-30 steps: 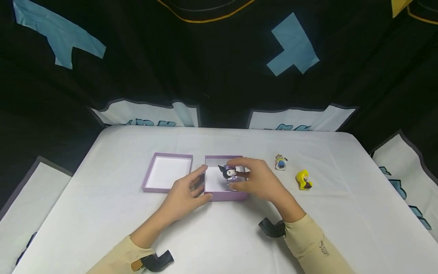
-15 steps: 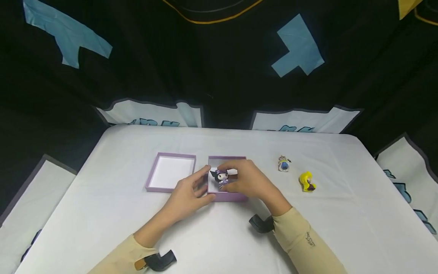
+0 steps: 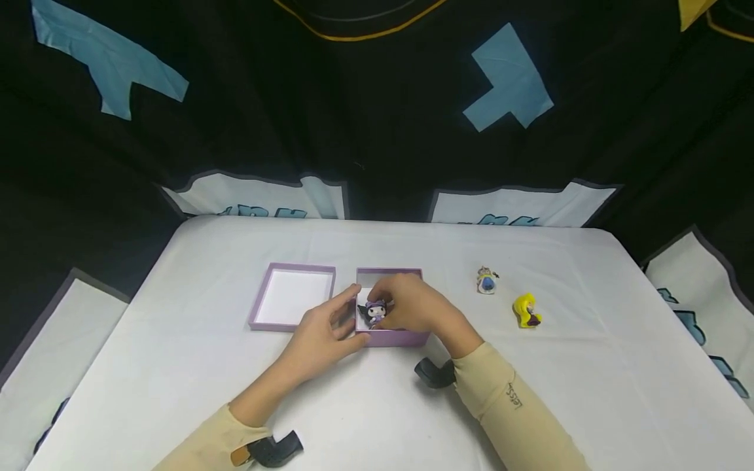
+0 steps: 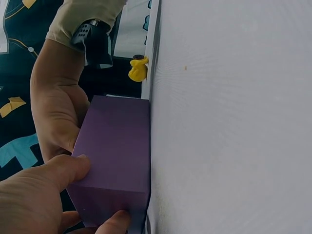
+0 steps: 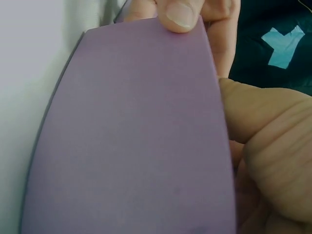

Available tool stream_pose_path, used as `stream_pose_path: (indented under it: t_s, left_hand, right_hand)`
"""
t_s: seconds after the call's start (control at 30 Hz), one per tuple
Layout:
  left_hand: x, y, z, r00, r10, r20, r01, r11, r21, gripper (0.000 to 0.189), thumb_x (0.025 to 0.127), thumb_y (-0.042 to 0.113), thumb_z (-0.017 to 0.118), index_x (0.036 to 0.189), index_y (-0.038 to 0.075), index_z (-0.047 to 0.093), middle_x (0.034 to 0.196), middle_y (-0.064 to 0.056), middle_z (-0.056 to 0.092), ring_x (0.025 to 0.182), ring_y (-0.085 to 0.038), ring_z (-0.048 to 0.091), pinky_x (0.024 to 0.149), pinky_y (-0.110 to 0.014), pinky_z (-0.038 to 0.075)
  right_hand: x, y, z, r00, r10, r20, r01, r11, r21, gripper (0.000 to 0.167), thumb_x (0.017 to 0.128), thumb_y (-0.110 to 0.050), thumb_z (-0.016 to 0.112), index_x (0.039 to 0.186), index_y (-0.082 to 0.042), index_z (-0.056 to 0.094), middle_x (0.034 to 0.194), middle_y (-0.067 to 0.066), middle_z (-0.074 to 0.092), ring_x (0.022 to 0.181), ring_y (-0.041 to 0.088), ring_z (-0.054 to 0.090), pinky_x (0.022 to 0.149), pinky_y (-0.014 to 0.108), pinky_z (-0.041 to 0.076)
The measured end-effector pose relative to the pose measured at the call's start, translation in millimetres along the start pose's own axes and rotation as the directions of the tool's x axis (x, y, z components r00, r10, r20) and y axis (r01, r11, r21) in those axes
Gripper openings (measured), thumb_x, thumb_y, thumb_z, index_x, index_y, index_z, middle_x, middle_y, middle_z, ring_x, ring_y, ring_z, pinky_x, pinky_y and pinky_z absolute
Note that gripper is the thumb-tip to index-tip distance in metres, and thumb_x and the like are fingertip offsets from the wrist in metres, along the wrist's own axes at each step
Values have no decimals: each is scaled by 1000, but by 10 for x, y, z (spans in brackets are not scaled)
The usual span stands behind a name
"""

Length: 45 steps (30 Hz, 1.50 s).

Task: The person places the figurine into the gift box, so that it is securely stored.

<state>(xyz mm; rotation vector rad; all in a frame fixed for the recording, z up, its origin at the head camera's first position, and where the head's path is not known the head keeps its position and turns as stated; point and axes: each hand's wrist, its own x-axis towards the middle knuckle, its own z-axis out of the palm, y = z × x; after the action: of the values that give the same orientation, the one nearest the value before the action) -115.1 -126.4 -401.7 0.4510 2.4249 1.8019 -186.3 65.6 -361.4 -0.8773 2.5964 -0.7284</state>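
hands (image 3: 406, 304) angled inward at box (image 3: 393, 338)

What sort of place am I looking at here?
Hard to be certain, but perhaps an indoor filming corner: a white-topped table with a purple box on it, dark patterned cloth hung behind, and a black device, possibly a camera, at each wrist.

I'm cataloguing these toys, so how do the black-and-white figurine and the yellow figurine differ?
The black-and-white figurine has a dark hood and purple touches; the yellow figurine is mostly bright yellow. The right hand holds the black-and-white figurine at the open purple box; the yellow figurine rests untouched on the white table. Both are small toy figures.
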Motion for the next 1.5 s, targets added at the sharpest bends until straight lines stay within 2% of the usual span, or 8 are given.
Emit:
stream_pose_path:
  t_s: [0.17, 0.23, 0.4, 0.57, 0.73, 0.97, 1.2, 1.5]
  left_hand:
    - [-8, 10, 3, 1000, -29, -9, 29, 1000, 2, 81, 81, 0, 78, 149, 2, 35, 155, -16, 28, 135, -36, 37, 97, -33, 50]
    - [9, -83, 8, 1000, -25, -12, 25, 1000, 2, 82, 80, 3, 79, 150, 5, 36, 155, -13, 29, 135, -35, 38, 96, -31, 51]
    - [7, -106, 7, 1000, -6, -10, 6, 1000, -9, 82, 80, 5, 80, 150, 7, 36, 156, -10, 30, 136, -31, 38, 95, -27, 51]
    - [21, -105, 20, 1000, -15, -8, 15, 1000, -17, 83, 80, 5, 80, 150, 6, 36, 156, -8, 30, 136, -28, 38, 95, -25, 50]
    - [27, -92, 25, 999, -34, -8, 34, 999, -15, 83, 80, 3, 79, 150, 6, 36, 156, -7, 30, 135, -28, 38, 94, -23, 50]
    - [16, -87, 22, 999, -36, -12, 36, 999, -13, 82, 80, 4, 80, 150, 8, 37, 155, -7, 30, 136, -29, 38, 95, -23, 50]
    - [-8, -83, 27, 998, -54, -21, 54, 998, -25, 83, 79, 3, 80, 150, 8, 38, 155, -8, 30, 135, -30, 38, 95, -25, 51]
    - [9, -86, 32, 999, -50, -22, 49, 999, -20, 84, 79, 4, 81, 151, 10, 37, 156, -9, 29, 136, -32, 38, 95, -25, 50]
  right_hand:
    - [28, -20, 24, 999, -1, 34, 2, 999, -35, 37, 75, -9, 84, 110, -8, 72, 96, -3, 69, 81, 9, 61, 73, 24, 56]
    - [27, -22, 21, 999, 8, 48, -6, 999, -40, 38, 76, -12, 84, 112, -8, 72, 99, -2, 69, 81, 8, 61, 73, 23, 56]
    - [-3, -31, -19, 996, -6, 84, 10, 999, -53, 37, 83, -21, 79, 117, -9, 71, 105, -1, 70, 83, 7, 61, 75, 24, 56]
    - [-70, -35, -85, 992, -33, 125, 42, 997, -69, 29, 93, -14, 66, 121, -9, 70, 103, -2, 70, 80, 8, 59, 74, 25, 54]
    - [-132, -1, -114, 990, -54, 127, 63, 996, -69, 33, 92, -5, 56, 123, -10, 68, 101, -2, 68, 77, 11, 57, 70, 26, 51]
    - [-190, 66, -127, 994, -92, 60, 91, 996, 21, 35, 91, -4, 56, 124, -5, 67, 110, 2, 69, 86, 13, 59, 80, 30, 53]
    - [-331, 167, -175, 998, -31, -49, 41, 976, 214, 34, 91, -10, 60, 125, -8, 67, 123, 1, 65, 113, 20, 61, 99, 38, 52]
    - [-513, 396, -325, 972, 36, -230, 45, 941, 337, 33, 90, -6, 63, 123, -10, 67, 124, 6, 65, 115, 24, 62, 100, 38, 51]
